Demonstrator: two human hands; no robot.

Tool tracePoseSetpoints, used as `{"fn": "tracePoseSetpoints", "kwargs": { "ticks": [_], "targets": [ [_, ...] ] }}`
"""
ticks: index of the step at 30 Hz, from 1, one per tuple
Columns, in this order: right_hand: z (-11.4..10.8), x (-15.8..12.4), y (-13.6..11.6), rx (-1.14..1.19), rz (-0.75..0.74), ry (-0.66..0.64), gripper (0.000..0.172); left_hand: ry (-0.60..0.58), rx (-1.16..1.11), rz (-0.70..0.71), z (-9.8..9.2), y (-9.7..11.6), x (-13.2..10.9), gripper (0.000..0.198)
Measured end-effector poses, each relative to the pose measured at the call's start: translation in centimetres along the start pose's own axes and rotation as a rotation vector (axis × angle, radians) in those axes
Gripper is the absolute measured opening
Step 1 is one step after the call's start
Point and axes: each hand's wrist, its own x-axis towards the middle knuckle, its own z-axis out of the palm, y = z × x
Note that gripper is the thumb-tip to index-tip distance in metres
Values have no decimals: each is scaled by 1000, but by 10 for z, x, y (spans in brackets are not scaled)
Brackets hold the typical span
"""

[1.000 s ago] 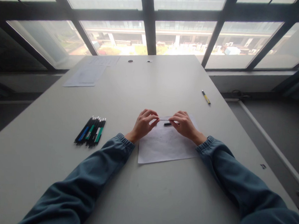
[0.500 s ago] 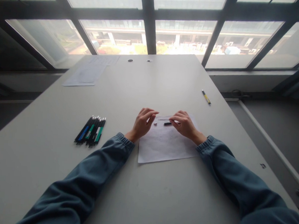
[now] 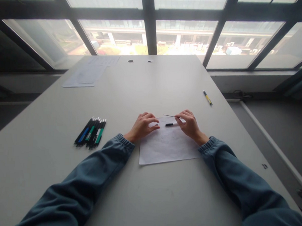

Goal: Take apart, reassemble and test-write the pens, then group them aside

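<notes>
My right hand (image 3: 190, 124) pinches a thin dark pen refill (image 3: 169, 116), held level just above a white sheet of paper (image 3: 168, 147). A short black pen part (image 3: 169, 124) lies on the sheet below the refill. My left hand (image 3: 142, 126) rests at the sheet's left edge with its fingers curled down over a small pale piece (image 3: 156, 124) on the paper. Whether the fingers grip that piece I cannot make out. Both arms wear blue sleeves.
A bundle of several black pens (image 3: 91, 133) with blue and green grips lies to the left on the grey table (image 3: 142, 85). A yellow pen (image 3: 208, 97) lies far right. More papers (image 3: 88, 74) sit at the far left corner, near windows.
My left hand let go of the refill's left end and dropped to the paper by the small pale piece. My right hand kept the refill and lifted it slightly.
</notes>
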Motion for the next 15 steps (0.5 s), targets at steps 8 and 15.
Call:
{"fn": "tracePoseSetpoints", "kwargs": {
  "ticks": [8, 15],
  "targets": [
    [1, -1, 3, 17, -4, 1, 19, -61, 59, 3, -4, 1, -1, 12],
    [1, 0, 0, 34, -24, 0, 19, -34, 21, 13, 1, -3, 1, 10]
  ]
}}
